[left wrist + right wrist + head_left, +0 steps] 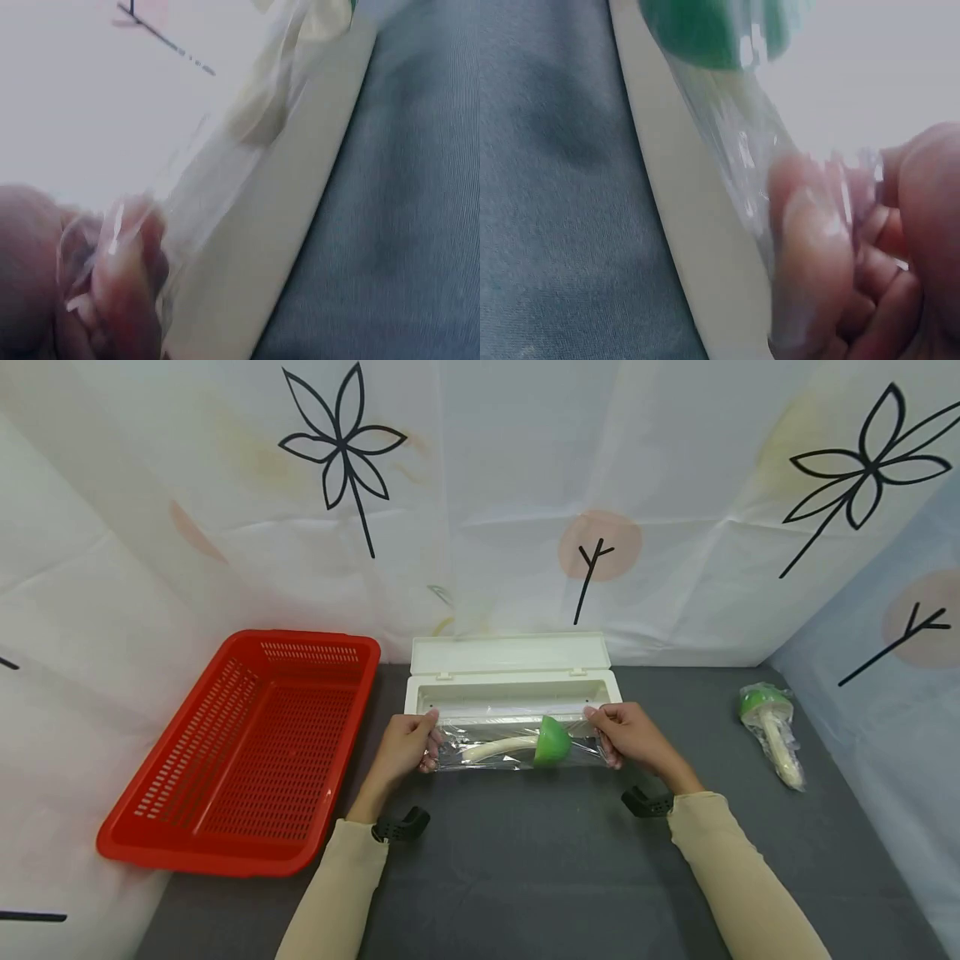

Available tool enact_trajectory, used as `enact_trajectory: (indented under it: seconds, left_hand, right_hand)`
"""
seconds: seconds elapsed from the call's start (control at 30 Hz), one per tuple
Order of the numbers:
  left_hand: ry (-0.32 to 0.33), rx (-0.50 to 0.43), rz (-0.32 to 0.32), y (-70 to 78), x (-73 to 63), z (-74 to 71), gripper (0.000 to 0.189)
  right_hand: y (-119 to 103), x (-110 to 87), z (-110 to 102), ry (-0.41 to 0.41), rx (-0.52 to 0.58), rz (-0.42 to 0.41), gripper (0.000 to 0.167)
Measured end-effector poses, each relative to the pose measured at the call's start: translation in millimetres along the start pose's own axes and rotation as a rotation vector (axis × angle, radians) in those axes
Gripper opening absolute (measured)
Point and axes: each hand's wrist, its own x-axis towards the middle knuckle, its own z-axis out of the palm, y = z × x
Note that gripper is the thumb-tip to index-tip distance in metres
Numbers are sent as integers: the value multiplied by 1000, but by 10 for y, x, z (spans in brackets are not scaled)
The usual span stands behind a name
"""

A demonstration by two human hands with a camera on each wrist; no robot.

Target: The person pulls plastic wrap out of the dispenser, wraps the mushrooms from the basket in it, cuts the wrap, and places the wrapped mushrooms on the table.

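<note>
While the left hand (407, 745) and right hand (628, 735) pinch opposite edges of clear film (491, 730) with a green-capped stalk (551, 743), dark tabletop (525, 860) stretches between the forearms.

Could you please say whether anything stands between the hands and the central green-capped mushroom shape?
Only clear, glossy plastic film: the left hand and right hand pinch its opposite ends, either side of the green-capped mushroom shape.

High forward-down head view, close wrist views, plastic film (498, 732) in all
</note>
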Motion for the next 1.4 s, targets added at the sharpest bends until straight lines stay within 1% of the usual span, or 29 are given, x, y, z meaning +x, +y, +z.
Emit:
enact_trajectory:
  seconds: [0.1,0.2,0.4,0.53,0.6,0.67,0.73,0.8,0.87,0.93,0.97,1.1,1.2,1.27,1.33,1.4]
  left_hand:
    - [77,38,-22,51,-27,52,46]
    - [133,103,-43,84,-48,81,44]
    - [206,240,-57,177,-127,96,43]
    - [251,317,-44,184,-178,98,40]
    - [295,391,-17,183,-196,107,36]
    - [357,481,22,181,-211,125,33]
    - [425,580,75,183,-221,150,30]
    - [488,657,136,179,-224,176,26]
    - [530,687,188,175,-225,199,24]
    - [565,676,231,165,-224,211,21]
    - [579,663,243,157,-226,214,20]
    - [589,632,255,124,-227,216,19]
    - [580,646,253,112,-218,221,18]
    - [589,656,272,110,-207,226,14]
    - [600,672,330,107,-190,232,11]
    - [592,702,417,103,-165,239,13]
  right_hand:
    - [-23,-19,41,66,-43,-2,48]
    - [-45,-36,71,118,-89,0,45]
    - [-121,-63,113,211,-273,-4,42]
    - [-178,-69,155,292,-407,-32,41]
    - [-197,-67,182,337,-478,-73,40]
    - [-206,-62,208,381,-538,-116,38]
    - [-200,-53,229,424,-605,-163,36]
    - [-187,-45,244,473,-663,-198,33]
    - [-171,-42,252,520,-699,-214,31]
    - [-160,-42,254,554,-719,-225,30]
    - [-155,-44,253,566,-723,-227,29]
    - [-151,-52,239,583,-714,-224,29]
    - [-154,-47,235,587,-719,-216,28]
    - [-156,-35,240,596,-723,-218,25]
    - [-147,-18,248,616,-726,-232,20]
    - [-136,-3,258,629,-730,-267,12]
